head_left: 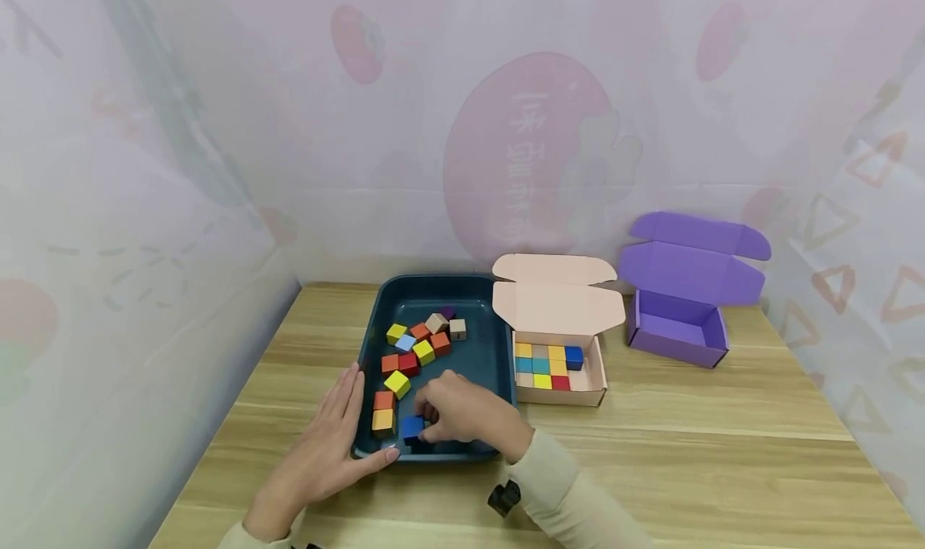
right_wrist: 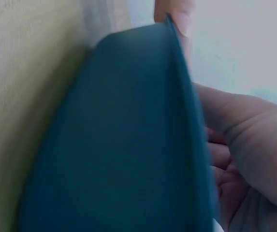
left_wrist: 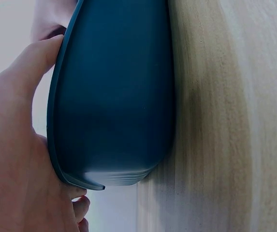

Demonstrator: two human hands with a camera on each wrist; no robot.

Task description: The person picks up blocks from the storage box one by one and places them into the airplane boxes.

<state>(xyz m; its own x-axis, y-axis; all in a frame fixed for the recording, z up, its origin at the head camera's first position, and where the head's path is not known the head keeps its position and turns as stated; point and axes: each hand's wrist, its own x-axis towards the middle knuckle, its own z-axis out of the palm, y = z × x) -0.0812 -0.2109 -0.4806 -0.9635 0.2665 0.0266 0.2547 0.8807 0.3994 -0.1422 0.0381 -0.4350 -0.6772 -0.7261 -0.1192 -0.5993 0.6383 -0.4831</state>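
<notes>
My left hand (head_left: pixel 325 445) rests on the near left corner of a dark teal tray (head_left: pixel 477 292), fingers straight along the left rim and thumb on the front rim. In the left wrist view, this hand (left_wrist: pixel 12 130) lies against the outside of the rim. Inside the tray at the front, my right hand (head_left: pixel 458 408) pinches a blue cube (head_left: pixel 412 428) between curled fingers and thumb. From the right wrist, the tray wall (right_wrist: pixel 114 135) hides the cube and the fingertips. Left of the blue cube sits an orange-yellow cube (head_left: pixel 384 423).
Several cubes lie loose in the tray, including a yellow cube (head_left: pixel 397 384) and a red cube (head_left: pixel 408 363). Right of the tray stands an open peach box (head_left: pixel 560 397) with rows of coloured cubes. Farther right is an open purple box (head_left: pixel 675 339).
</notes>
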